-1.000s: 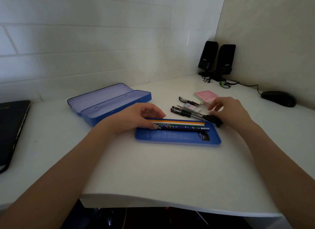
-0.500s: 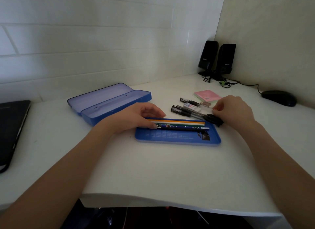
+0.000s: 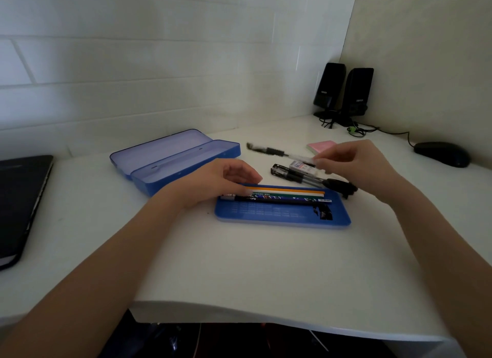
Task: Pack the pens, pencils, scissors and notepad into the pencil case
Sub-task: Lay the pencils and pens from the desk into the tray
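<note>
A flat blue tray [image 3: 282,217] of the pencil case lies mid-table with several pencils [image 3: 287,195] along its far side. My left hand [image 3: 221,183] rests its fingertips on the pencils' left ends. My right hand [image 3: 356,168] holds a clear pen with a black grip [image 3: 269,151], lifted above the table and pointing left, blurred. More black pens [image 3: 295,174] and a small eraser [image 3: 302,165] lie behind the tray. Black scissor handles [image 3: 342,187] show under my right hand. A pink notepad [image 3: 320,146] lies further back. The open blue pencil case [image 3: 173,160] stands at the left.
A black laptop [image 3: 21,205] lies at the left edge. Two black speakers [image 3: 343,94] with cables stand in the back corner, and a black mouse [image 3: 440,153] is at the right. The table's front edge runs just below the tray.
My right hand has picked one pen out of the group and raised it, its tip swinging left. My left hand has stayed on the pencils.
</note>
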A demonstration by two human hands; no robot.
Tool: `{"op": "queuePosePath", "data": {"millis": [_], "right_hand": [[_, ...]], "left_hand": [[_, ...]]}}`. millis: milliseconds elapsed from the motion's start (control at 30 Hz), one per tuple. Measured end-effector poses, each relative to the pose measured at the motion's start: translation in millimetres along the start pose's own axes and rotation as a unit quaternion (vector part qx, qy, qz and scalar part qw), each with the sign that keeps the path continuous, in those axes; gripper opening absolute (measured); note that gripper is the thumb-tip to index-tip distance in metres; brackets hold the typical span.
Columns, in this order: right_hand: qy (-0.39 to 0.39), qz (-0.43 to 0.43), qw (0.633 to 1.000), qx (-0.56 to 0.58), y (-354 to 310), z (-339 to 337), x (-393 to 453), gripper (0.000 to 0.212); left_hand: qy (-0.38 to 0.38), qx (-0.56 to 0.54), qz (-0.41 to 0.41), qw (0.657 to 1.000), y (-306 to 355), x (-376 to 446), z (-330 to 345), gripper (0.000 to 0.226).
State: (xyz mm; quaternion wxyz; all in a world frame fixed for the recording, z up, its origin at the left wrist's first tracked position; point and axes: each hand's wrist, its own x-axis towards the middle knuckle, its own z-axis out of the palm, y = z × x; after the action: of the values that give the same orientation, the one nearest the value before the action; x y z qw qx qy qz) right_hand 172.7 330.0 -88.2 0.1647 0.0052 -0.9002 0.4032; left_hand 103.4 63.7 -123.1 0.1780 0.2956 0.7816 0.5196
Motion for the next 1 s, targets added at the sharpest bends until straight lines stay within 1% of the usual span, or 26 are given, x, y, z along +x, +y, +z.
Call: {"op": "queuePosePath", "data": {"millis": [67,167,233,333,400,467,533,567,600,667,700,733,800,867,1000], "right_hand": [[-0.052,-0.019,0.998,-0.002,-3.1,1.0,-2.5,0.006],[-0.094,-0.024,0.995,-0.027,-1.5,3.0,-2.1,0.007],[-0.094,-0.026,0.995,-0.035,1.4,4.2,-0.4,0.005],[-0.059,-0.033,0.996,-0.056,8.3,4.5,2.6,0.007],[-0.052,-0.028,0.996,-0.067,11.5,5.6,3.9,0.006],[-0.076,-0.024,0.994,-0.072,13.5,10.1,4.4,0.004],[-0.103,-0.033,0.991,-0.085,14.2,17.0,3.9,0.008],[-0.096,-0.039,0.991,-0.086,14.8,19.6,4.1,0.01],[-0.069,-0.04,0.993,-0.082,15.6,20.2,5.3,0.011],[0.014,-0.034,0.995,-0.094,19.6,15.1,8.8,0.011],[0.047,-0.024,0.992,-0.115,24.2,10.8,11.2,0.011],[0.062,-0.006,0.988,-0.14,29.8,6.4,13.5,0.012],[0.044,0.04,0.981,-0.182,41.9,1.9,18.0,0.01],[0.017,0.068,0.979,-0.194,48.3,2.5,20.1,0.008],[0.035,0.066,0.978,-0.197,47.4,3.6,20.3,0.006]], "left_hand": [[0.029,-0.008,0.005,1.0,0.4,1.0,1.3,0.021],[0.053,-0.003,-0.001,0.999,1.7,2.2,2.5,0.014],[0.055,-0.001,-0.012,0.998,2.2,2.8,2.5,0.013],[0.046,-0.012,-0.022,0.999,2.2,3.4,2.6,0.016],[0.043,-0.008,-0.019,0.999,2.1,2.8,2.8,0.016],[0.042,-0.001,-0.013,0.999,2.1,2.1,3.1,0.015],[0.05,0.012,-0.009,0.999,2.4,1.7,4.0,0.012],[0.055,0.017,-0.008,0.998,2.3,1.9,4.3,0.012],[0.058,0.019,-0.008,0.998,2.2,2.1,4.4,0.012],[0.058,0.021,-0.005,0.998,2.5,2.6,4.4,0.015],[0.057,0.023,-0.004,0.998,2.6,2.5,4.4,0.016],[0.056,0.024,-0.004,0.998,2.8,2.3,4.4,0.016],[0.054,0.027,-0.005,0.998,3.1,1.9,4.2,0.016],[0.053,0.028,-0.006,0.998,3.4,1.7,4.5,0.015],[0.054,0.027,-0.007,0.998,3.5,2.0,4.6,0.016]]}}
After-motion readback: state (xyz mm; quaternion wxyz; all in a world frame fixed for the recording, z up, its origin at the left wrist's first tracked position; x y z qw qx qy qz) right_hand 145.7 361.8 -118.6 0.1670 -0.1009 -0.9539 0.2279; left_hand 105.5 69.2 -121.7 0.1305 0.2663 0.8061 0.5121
